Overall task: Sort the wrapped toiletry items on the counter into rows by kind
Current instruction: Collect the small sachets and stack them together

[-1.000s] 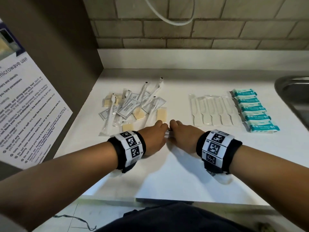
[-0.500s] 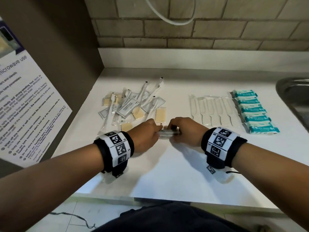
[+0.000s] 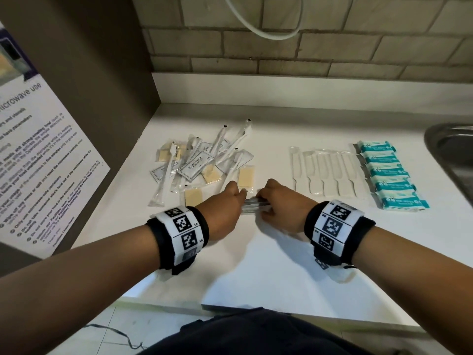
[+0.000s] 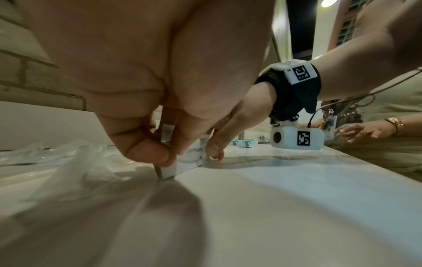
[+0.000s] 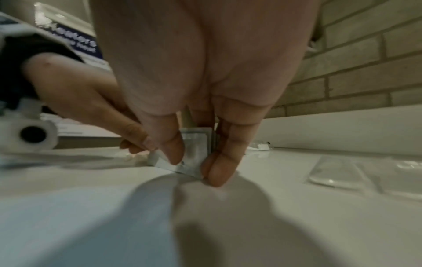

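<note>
A small stack of flat silver-white toothpaste sachets (image 3: 254,204) stands on edge on the white counter (image 3: 256,265). My left hand (image 3: 231,201) pinches its left end (image 4: 167,171) and my right hand (image 3: 271,201) pinches its right end (image 5: 194,151). Both hands have curled fingers around the stack. Behind my left hand lies a mixed pile of shampoo sachets (image 3: 195,165), wrapped toothbrushes (image 3: 163,180) and yellow soap bars (image 3: 246,176). To the right lie a row of wrapped white combs (image 3: 329,175) and a row of teal packets (image 3: 386,175).
A steel sink (image 3: 453,155) sits at the far right. A dark cabinet side with a microwave notice (image 3: 38,162) walls off the left. A brick wall (image 3: 307,47) backs the counter. Another person's hand (image 4: 365,130) rests on the counter in the left wrist view.
Both hands drew back toward me and lifted the sachet stack on edge between them; the stack now shows between the fingertips.
</note>
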Available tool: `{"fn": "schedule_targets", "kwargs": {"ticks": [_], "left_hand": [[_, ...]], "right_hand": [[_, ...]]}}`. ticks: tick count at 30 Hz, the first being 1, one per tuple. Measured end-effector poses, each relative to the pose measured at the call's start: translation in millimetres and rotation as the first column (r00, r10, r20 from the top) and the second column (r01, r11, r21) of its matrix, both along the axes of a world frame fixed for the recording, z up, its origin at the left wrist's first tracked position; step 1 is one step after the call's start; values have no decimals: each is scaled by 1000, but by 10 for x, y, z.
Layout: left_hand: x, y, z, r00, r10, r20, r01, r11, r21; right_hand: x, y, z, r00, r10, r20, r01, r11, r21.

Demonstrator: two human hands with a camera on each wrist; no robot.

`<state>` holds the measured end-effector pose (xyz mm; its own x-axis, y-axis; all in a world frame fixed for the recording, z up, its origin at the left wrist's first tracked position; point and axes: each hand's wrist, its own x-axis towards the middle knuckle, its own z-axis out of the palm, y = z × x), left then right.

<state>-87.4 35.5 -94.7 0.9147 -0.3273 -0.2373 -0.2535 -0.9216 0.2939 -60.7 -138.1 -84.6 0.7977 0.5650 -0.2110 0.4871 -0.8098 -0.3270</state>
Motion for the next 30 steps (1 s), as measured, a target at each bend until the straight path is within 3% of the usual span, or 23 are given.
{"fn": "schedule_targets", "kwargs": {"ticks": [3,10,17,21,26,30], "left_hand": [[32,-29,-85,998,-54,11,52,992,117],[13,-68,-71,998,-50,35,42,982,184],[23,-18,-47,1000,10,18,-10,1000,11],[13,11,-1,997,65,-42,-70,987,-142],[25,40,-52,993,109,-43,-115,976,-183],[3,43,-65,988,143,-48,-151,964,-217]], "right_hand": [[-2,33,-46,999,28,38,-24,995,-92],[25,42,-144,996,57,71,-43,980,-192],[37,-47,-62,1000,-9,-22,10,999,46],[58,-85,20,999,-36,-30,38,997,61],[74,-95,29,988,-129,-86,142,976,163],[91,-107,-8,987,-129,-91,143,976,165]]}}
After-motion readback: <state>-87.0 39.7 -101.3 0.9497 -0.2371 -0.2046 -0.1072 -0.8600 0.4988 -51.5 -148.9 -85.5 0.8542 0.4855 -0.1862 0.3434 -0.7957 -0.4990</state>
